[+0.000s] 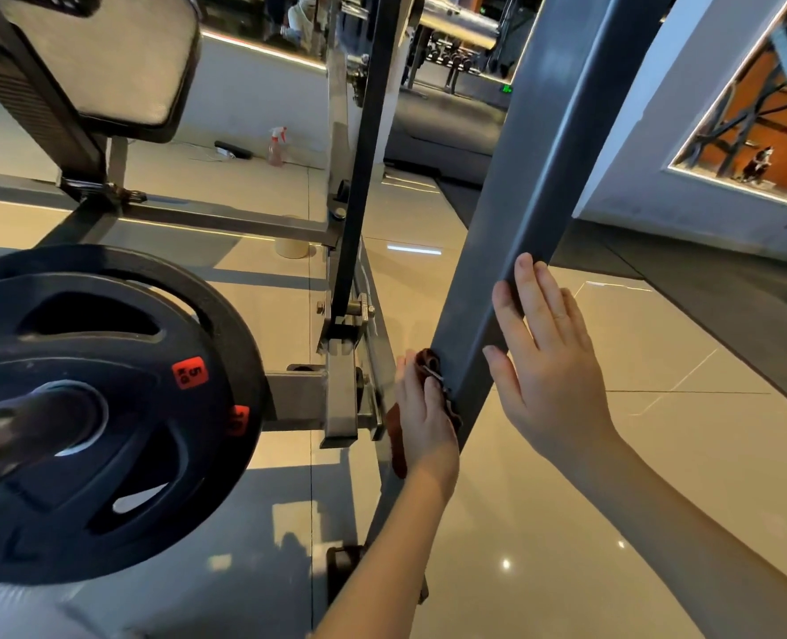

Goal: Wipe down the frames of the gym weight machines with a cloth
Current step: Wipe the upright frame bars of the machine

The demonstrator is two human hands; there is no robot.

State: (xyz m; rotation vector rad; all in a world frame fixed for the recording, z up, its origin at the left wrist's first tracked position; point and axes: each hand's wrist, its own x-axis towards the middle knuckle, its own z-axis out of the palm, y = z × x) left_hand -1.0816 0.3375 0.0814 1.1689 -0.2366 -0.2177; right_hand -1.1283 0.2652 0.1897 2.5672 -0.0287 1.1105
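The left hand (424,422) has a dark reddish cloth (428,364) bunched in its fingers and presses it to the near edge of the slanted grey frame post (534,177), low down where the wiping seems to be under way. The right hand (548,362) lies flat on the post's other face with its fingers straight, holding nothing; I'd guess it is there for balance. A black weight plate (106,408) hangs just left of them. Glossy beige floor tiles (567,500) mirror the lights, and a spray bottle (277,147) stands well back by the wall.
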